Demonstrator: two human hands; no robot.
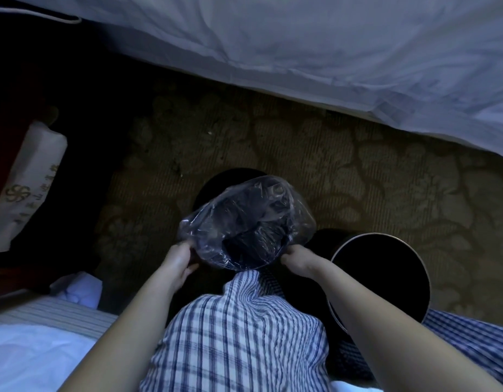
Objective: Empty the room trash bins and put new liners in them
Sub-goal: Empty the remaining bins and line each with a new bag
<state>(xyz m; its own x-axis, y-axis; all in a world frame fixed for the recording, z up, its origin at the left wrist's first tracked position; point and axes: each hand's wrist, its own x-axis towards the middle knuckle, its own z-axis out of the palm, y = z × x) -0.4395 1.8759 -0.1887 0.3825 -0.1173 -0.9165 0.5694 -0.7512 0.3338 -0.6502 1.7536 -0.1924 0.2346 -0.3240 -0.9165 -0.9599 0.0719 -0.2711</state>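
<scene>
Between the left fingers [186, 247] and right fingers [289, 254] stretches a clear liner [244, 219].

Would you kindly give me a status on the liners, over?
Left hand, right hand both gripping clear liner by its edge, dark bin beneath. Second bin at right, no liner. Nothing blocking.

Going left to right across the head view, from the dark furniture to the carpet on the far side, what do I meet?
white packet with gold print → left hand → clear liner, pinched at its edge by both hands → right hand → open bin with a pale rim
</scene>
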